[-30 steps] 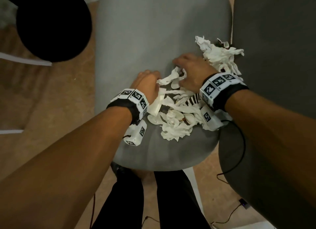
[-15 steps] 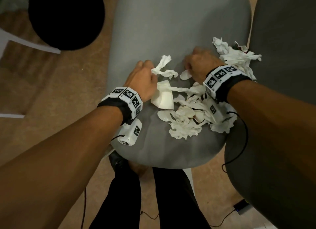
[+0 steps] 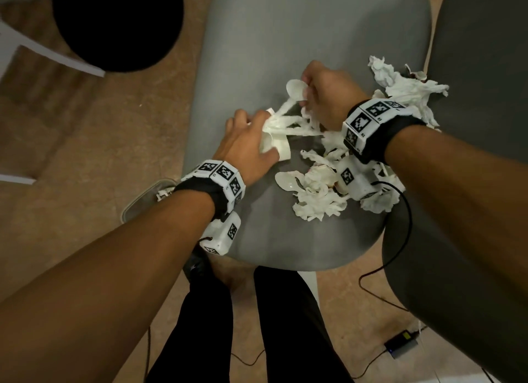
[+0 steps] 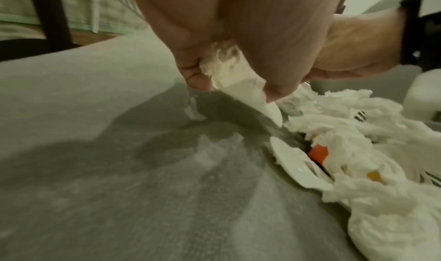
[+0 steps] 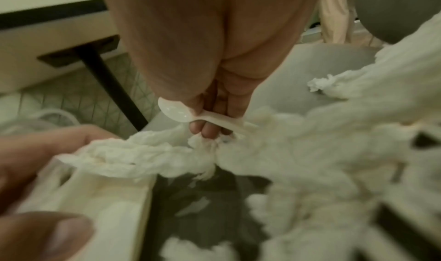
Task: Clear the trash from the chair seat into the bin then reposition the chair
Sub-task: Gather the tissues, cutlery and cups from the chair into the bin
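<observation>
A grey chair seat (image 3: 285, 34) carries a heap of white crumpled tissues (image 3: 317, 202) and plastic cutlery. My left hand (image 3: 251, 142) grips a wad of tissue and a white paper piece (image 3: 278, 145) at the heap's left edge; the left wrist view shows the tissue (image 4: 229, 70) pinched between its fingers. My right hand (image 3: 323, 97) holds a white plastic spoon (image 3: 295, 88) and a strand of tissue, seen close in the right wrist view as the spoon (image 5: 176, 112) under curled fingers. More tissue (image 3: 405, 88) lies behind the right wrist.
A black round bin (image 3: 117, 22) stands on the brown floor at the upper left. A second dark grey seat (image 3: 485, 68) is close on the right. A clear plastic container (image 3: 143, 199) lies on the floor by the left wrist. Cables (image 3: 377, 297) trail near my legs.
Both hands have closed on trash: the left hand gathered the tissue and paper piece, the right hand lifted the spoon with a tissue strand. The view shifted closer.
</observation>
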Action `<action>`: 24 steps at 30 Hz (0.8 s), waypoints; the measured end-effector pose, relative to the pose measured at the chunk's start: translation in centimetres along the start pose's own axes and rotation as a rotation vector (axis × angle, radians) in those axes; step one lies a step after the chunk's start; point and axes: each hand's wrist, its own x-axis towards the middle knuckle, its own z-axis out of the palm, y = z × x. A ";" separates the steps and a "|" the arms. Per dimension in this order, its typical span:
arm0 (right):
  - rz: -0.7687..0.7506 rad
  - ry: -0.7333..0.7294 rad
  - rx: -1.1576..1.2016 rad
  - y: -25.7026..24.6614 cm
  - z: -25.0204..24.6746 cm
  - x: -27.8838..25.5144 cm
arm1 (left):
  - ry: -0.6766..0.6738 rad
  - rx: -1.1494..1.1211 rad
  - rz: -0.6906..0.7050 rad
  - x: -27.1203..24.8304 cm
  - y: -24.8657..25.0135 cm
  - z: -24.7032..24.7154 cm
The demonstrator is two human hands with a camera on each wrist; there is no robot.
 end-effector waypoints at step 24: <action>0.232 -0.209 0.774 -22.4 19.3 -5.9 | 0.265 -0.312 -0.314 -16.1 -19.2 -5.0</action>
